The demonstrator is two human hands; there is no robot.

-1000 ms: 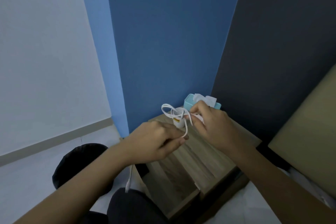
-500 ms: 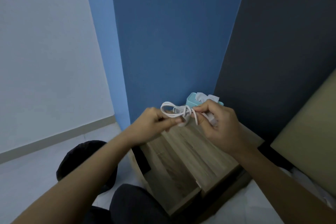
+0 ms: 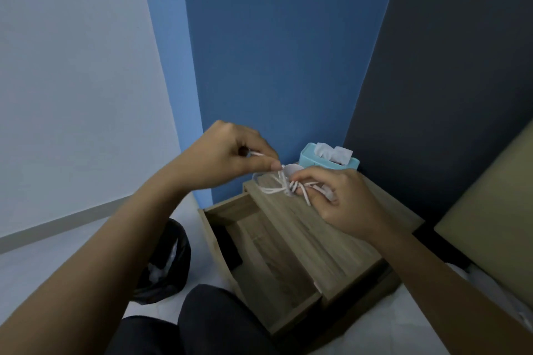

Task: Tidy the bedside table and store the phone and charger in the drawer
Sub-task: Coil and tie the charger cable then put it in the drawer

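Your charger cable (image 3: 278, 186) is thin, white, bunched into a few loose loops, held in the air just above the back of the bedside table (image 3: 311, 236). The plug block is mostly hidden in your fingers, can't make it out clearly. Your left hand (image 3: 230, 155) is raised, knuckles up, thumb and forefinger pinched shut on one strand of the cable. Your right hand (image 3: 340, 199) sits lower, just beside it, fingers curled closed around the bundled loops. The drawer (image 3: 259, 256) is pulled open towards you below the hands; a dark flat thing lies at its left side, can't tell if it's the phone. A teal tissue box (image 3: 326, 159) stands at the table's back edge.
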